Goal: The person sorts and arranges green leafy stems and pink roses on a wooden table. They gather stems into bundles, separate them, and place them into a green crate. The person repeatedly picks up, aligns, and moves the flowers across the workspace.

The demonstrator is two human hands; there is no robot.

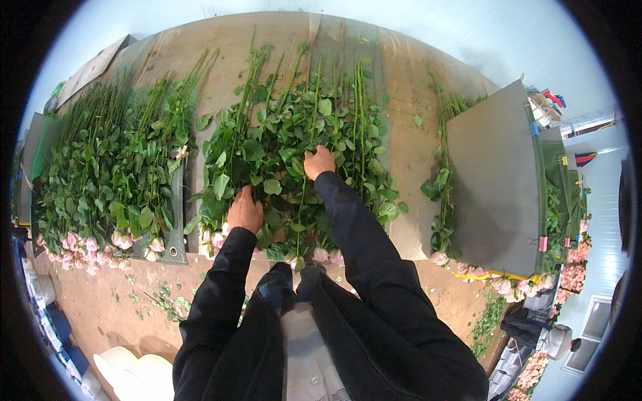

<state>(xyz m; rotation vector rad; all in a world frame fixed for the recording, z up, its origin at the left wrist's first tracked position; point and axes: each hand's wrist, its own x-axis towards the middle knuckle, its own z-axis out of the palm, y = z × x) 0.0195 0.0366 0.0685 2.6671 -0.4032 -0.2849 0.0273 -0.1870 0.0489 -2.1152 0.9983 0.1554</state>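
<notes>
Pink roses [321, 254] with long leafy stems lie before me on the table, blooms towards my body and cut ends pointing away. My right hand [319, 163] is in the middle of this pile, its fingers curled around a green rose stem [316, 108]. Lower and to the left, my left hand [245, 210] rests among the rose leaves [253, 150], just above some pink blooms [216, 238]. Its fingertips are hidden in foliage, so what it holds cannot be told.
A second rose pile [100, 165] lies left on a grey sheet with a metal eyelet [173, 251]. To the right stands a grey panel [494, 185], with a few roses [441, 200] beside it. Fallen leaves [165, 298] litter the floor. A person [546, 338] is at far right.
</notes>
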